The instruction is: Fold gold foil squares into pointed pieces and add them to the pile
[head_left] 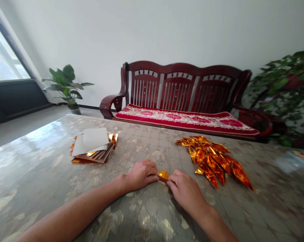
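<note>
We hold a small folded gold foil piece (164,175) at the table's (53,174) near middle — our left hand (143,173) pinching one end, our right hand (185,188) the other. Right of it lies a pile of folded foil shapes (212,159); left, a stack of sheets (93,141) (pale side up) — beyond, a wooden bench (179,70).
</note>
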The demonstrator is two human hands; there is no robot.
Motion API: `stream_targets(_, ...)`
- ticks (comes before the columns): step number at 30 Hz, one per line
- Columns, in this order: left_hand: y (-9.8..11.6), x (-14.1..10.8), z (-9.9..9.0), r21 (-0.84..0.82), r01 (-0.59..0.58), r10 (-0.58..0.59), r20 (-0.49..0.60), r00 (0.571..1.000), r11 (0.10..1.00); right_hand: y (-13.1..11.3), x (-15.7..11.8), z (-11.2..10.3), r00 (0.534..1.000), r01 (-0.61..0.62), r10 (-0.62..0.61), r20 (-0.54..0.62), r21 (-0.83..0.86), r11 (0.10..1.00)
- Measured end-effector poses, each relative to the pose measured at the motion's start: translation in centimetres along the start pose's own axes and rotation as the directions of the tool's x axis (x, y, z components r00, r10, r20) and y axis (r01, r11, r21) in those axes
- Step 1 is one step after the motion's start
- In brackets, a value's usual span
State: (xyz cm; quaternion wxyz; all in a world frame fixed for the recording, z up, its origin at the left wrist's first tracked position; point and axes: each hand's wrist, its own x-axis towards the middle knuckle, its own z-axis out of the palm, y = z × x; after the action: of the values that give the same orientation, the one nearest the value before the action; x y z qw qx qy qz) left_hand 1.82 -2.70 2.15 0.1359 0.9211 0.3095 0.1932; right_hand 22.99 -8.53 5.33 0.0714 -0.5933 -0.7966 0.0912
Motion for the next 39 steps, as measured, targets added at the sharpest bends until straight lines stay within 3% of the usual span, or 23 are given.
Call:
stream_targets(7,1.3,1.1,0.2,-0.016,0.303,-0.304,-0.016,0.953,0.953,1.2,0.8,0.7,0.995,-0.089,0.092,-0.038,0.076,0.993)
stream_targets(14,1.8,1.6,0.1,-0.022,0.400,-0.398,0.066,0.915,0.916,1.2,1.0,1.2,0.990,-0.128,0.133,-0.043,0.088,0.988)
stream_targets(19,1.9,1.1,0.1,-0.024,0.351,-0.351,0.022,0.936,0.936,1.2,0.7,1.3,0.986,-0.087,0.097,-0.138,0.076,0.993)
stream_targets(23,2.2,0.6,0.8,0.072,0.231,-0.226,-0.075,0.971,0.970,0.9,0.4,1.3,0.967,0.083,-0.118,-0.226,-0.160,0.984)
stream_targets(26,2.1,0.2,1.4,0.209,0.085,-0.078,-0.046,0.996,0.974,0.6,0.2,1.3,0.954,0.158,-0.209,-0.215,-0.233,0.960)
stream_targets(30,2.0,-0.4,1.4,0.315,-0.075,0.069,0.029,0.997,0.946,0.2,-0.1,1.5,0.954,0.159,-0.216,-0.209,-0.260,0.952)
stream_targets(35,2.6,-0.4,0.8,0.397,-0.109,0.071,0.109,0.991,0.911,-0.4,-0.3,2.3,0.952,0.144,-0.227,-0.204,-0.355,0.924)
stream_targets(39,3.0,-0.3,1.1,0.453,-0.107,0.064,0.108,0.992,0.885,-0.5,-0.4,2.8,0.939,0.138,-0.240,-0.246,-0.369,0.919)
